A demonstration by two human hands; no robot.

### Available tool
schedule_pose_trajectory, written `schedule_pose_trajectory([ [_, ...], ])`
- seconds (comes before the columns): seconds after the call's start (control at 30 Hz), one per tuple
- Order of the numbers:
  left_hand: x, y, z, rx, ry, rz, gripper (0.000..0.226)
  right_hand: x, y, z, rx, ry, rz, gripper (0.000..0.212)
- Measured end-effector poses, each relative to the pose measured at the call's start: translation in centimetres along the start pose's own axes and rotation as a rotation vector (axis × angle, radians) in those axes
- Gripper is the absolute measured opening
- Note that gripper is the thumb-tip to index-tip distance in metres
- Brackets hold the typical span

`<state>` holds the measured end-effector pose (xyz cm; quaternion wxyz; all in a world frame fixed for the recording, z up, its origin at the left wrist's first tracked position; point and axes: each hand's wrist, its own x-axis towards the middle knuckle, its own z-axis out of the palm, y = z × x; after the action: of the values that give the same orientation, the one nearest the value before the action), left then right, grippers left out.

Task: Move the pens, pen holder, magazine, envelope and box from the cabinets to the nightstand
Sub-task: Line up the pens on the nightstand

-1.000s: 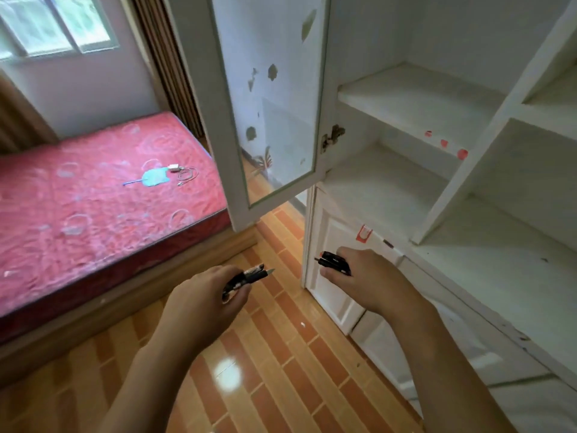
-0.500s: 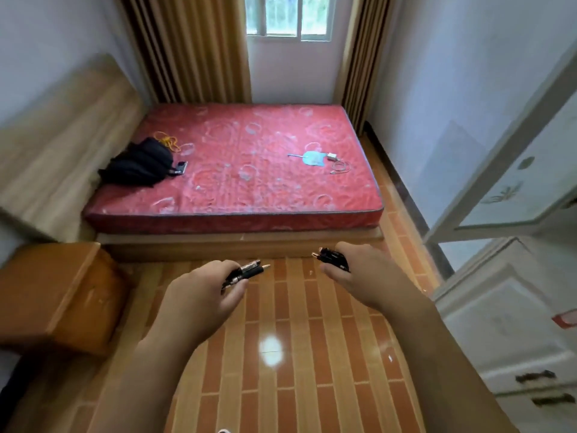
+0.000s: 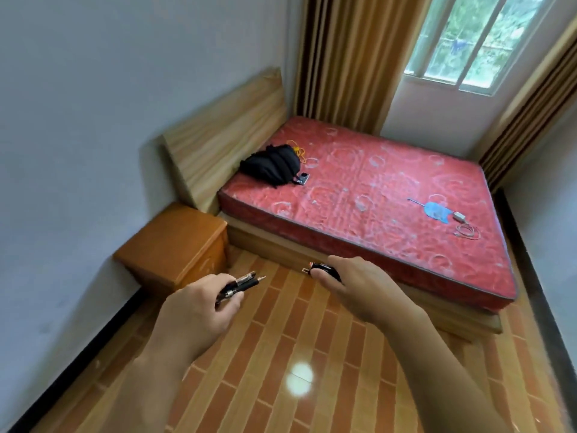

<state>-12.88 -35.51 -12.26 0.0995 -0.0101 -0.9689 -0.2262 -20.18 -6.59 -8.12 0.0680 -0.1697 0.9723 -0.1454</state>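
My left hand (image 3: 199, 310) grips a bunch of black pens (image 3: 242, 284), tips pointing up and right. My right hand (image 3: 359, 289) holds more black pens (image 3: 321, 270), their ends poking out to the left of my fingers. Both hands hover over the tiled floor. The orange wooden nightstand (image 3: 175, 242) stands ahead and to the left of my left hand, against the wall beside the bed. The cabinets, pen holder, magazine, envelope and box are out of view.
A bed with a red mattress (image 3: 374, 195) fills the far right. On it lie a black bag (image 3: 271, 164), a blue item (image 3: 437, 210) and a charger with cable (image 3: 465, 228). A wooden headboard (image 3: 224, 135) leans on the left wall. Brick-pattern floor (image 3: 281, 354) lies below.
My view has swung left, away from the open cabinet, across the bed to the nightstand. Both hands still hold their pens in about the same pose.
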Motion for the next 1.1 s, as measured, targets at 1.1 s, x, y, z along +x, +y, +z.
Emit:
schedule_pose_trajectory([
  [1.1, 23.4, -22.1, -1.1, 0.088, 0.113, -0.408, 0.024, 46.5, -11.3, 8.3, 0.011, -0.252, -0.445, 0.046],
])
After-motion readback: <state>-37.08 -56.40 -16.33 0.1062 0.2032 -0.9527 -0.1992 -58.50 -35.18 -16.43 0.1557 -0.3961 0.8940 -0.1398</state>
